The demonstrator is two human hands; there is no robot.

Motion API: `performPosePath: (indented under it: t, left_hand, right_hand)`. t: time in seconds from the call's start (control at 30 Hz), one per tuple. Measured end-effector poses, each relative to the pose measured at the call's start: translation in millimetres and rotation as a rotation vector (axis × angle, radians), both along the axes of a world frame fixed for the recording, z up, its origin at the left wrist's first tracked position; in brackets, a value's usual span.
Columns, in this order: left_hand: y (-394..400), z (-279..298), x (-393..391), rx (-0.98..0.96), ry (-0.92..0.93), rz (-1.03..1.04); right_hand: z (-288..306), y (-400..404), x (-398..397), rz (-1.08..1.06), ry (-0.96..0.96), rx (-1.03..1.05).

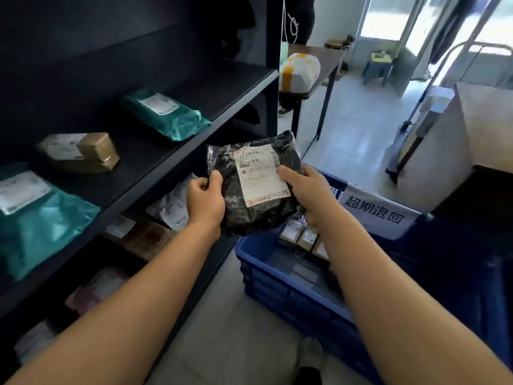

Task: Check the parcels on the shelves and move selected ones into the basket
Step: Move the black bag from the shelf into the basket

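Left grip [206, 200]: fingers curled round the left edge of a black plastic-wrapped soft parcel [249, 209], thumb on top, forearm reaching in from the lower left. Right grip [308, 193]: thumb pressed flat on the right edge of the parcel's white shipping label [261, 175], fingers tucked beneath and out of sight, probably cupping the underside; forearm stretched in from the lower right.

Dark blue metal shelving [166, 168] along the left, tiers receding toward the upper right. On the upper visible shelf: a teal plastic mailer with a white label [166, 113] farthest, a small tan taped cardboard box [80, 152] in the middle, a second teal plastic mailer [39, 218] nearest. On the shelf below: a grey plastic mailer [173, 209] just beside the left grip, further parcels in shadow, too dim to name. Pale tiled floor [355, 140] beyond, a dark surface on thin legs [319, 65] carrying a white bundle with yellow tape [299, 72], bright glass doors [388, 23] behind.

Parcel held level between both grips, label up, in front of the shelf edge and above the left rim of a blue slatted plastic basket [291, 295] on the floor. Small brown boxes [302, 237] inside the basket, partly hidden by the right forearm. White sign with blue characters [373, 209] on the basket's far rim.
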State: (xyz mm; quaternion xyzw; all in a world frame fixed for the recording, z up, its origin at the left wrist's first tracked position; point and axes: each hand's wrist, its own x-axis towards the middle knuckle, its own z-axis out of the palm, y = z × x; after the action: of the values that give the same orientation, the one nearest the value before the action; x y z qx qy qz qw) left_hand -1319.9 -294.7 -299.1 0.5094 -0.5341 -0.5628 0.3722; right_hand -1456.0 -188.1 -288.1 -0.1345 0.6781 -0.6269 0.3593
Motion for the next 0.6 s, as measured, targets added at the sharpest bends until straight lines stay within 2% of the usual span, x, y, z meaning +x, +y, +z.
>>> performPosePath:
  t: [0.33,0.6]
  left_hand:
    - [28.7,-55.7,-184.5,0.068,-0.107,-0.186]
    - [37.2,-99.5,-269.5,0.084,-0.211,-0.341]
  right_hand:
    - [-46.4,59.7,-160.2,-0.035,-0.164,0.136]
    - [-101.8,81.9,-226.9,-0.240,-0.239,0.164]
